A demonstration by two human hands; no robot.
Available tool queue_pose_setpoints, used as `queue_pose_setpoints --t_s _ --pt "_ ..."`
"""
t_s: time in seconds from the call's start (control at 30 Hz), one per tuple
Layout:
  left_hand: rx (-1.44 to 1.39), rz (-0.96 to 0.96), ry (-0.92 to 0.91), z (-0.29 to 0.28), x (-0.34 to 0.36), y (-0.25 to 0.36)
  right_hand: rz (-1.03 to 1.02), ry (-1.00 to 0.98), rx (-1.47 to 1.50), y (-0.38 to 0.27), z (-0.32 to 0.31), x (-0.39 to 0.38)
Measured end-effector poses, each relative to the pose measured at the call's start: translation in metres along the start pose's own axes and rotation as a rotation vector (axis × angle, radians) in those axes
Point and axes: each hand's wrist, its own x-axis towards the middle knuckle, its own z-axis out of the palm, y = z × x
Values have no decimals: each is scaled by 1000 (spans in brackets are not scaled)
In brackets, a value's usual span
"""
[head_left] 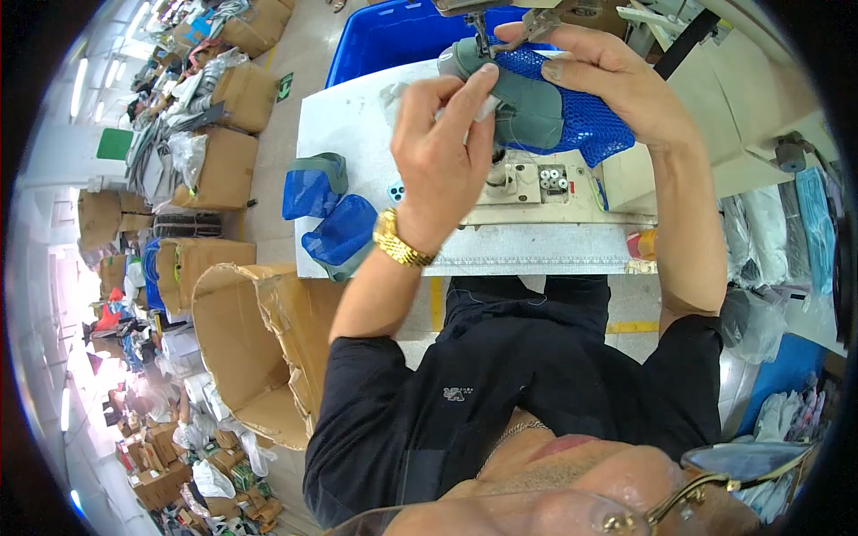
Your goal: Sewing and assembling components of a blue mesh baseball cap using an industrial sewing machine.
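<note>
A sewn piece of blue mesh and grey-green fabric [529, 109] lies under the needle end of a sewing machine [483, 40]; I cannot tell exactly what it is. My left hand [442, 147], a gold watch on its wrist, pinches the piece's left side close to the needle. Some whitish thin material shows beside those fingers. On the right, my right hand [617, 76] grips the piece from above, thumb on the mesh and fingers partly hidden near the presser foot. Two similar blue mesh pieces [335, 214] with grey-green edging rest on the table's left.
The white worktable [357, 121] has a metal machine bed holding small bobbins [554, 180]. A blue bin [375, 40] stands behind it. An open cardboard box [241, 344] is at the table's near left. Packed boxes line the left; bagged material [764, 232] hangs on the right.
</note>
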Motion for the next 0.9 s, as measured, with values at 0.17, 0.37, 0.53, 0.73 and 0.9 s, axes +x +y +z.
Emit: queue_pose_setpoints --t_s 0.17,0.37,0.53,0.73,0.9 --pt "-515 -476 -9 12 -14 30 19 -8 -64 -5 -1 1" --pt "-460 -510 -47 -3 0 16 40 145 -122 18 19 -13" --pt "-402 -485 -126 -11 13 9 -143 258 -120 36 34 -15" --pt "-390 -435 -291 -29 28 -14 -165 370 -85 37 62 -19" --pt "-407 -352 -398 -30 42 -33 -136 467 -8 38 77 -21"
